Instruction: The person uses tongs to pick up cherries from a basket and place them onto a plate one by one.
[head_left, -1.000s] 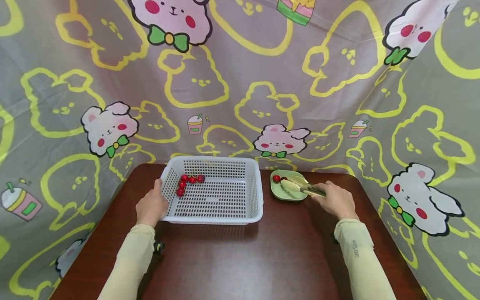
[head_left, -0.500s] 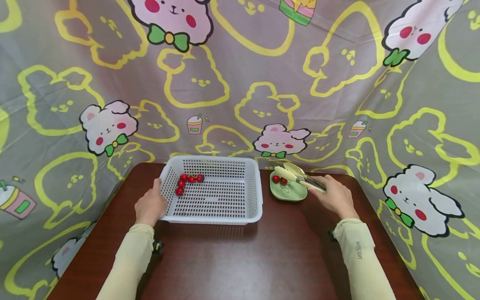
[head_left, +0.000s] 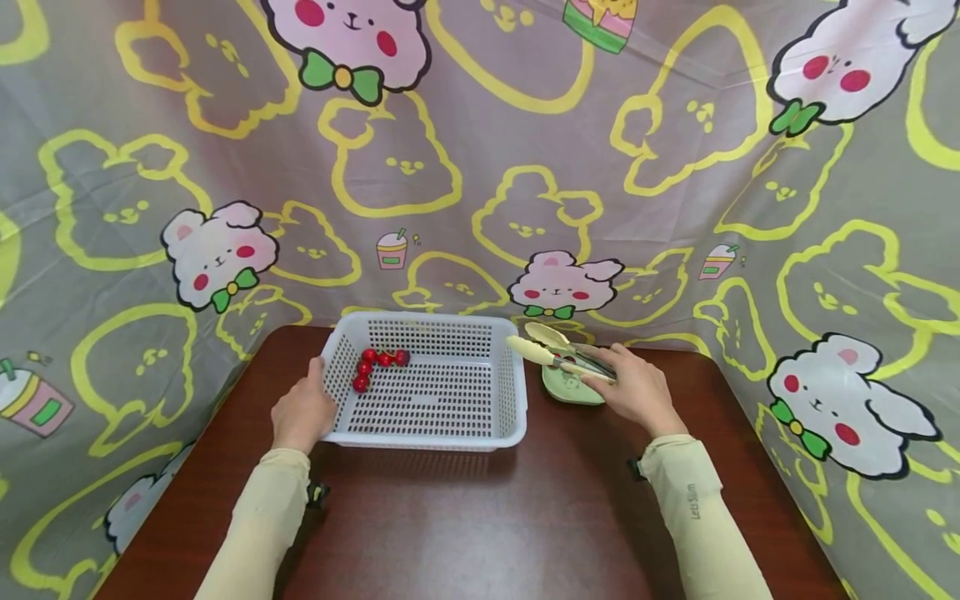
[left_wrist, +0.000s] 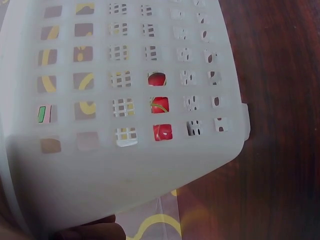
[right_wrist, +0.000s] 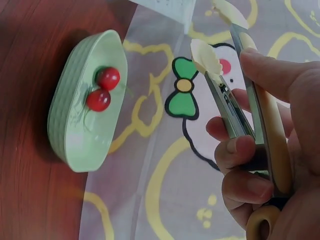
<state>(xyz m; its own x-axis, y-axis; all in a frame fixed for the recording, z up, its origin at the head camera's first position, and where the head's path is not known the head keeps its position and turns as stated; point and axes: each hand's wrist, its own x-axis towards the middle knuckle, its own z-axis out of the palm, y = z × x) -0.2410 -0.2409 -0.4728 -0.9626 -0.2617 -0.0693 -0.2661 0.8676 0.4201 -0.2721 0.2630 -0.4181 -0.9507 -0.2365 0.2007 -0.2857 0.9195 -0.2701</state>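
My left hand (head_left: pixel 303 408) grips the left rim of a white perforated plastic basket (head_left: pixel 450 440). Several red cherries (head_left: pixel 364 367) lie in its left part, and some show through the holes in the left wrist view. In my right hand (head_left: pixel 637 387) is a pair of tongs (right_wrist: pixel 225 102) with cream tips, held around the handles. The tips stand apart with nothing visible between them, above the gap between the basket and a small green dish (head_left: pixel 564 388). Two cherries (right_wrist: pixel 98 100) lie in that dish; the tongs partly cover them in the head view.
Everything stands on a dark brown wooden table (head_left: pixel 450 517). A grey curtain (head_left: pixel 420 175) with cartoon prints hangs close behind the basket and dish and along both sides. The dish is just right of the basket.
The tongs have risen off the dish and swung left toward the basket's right rim with my right hand. My left hand and the basket stay in place.
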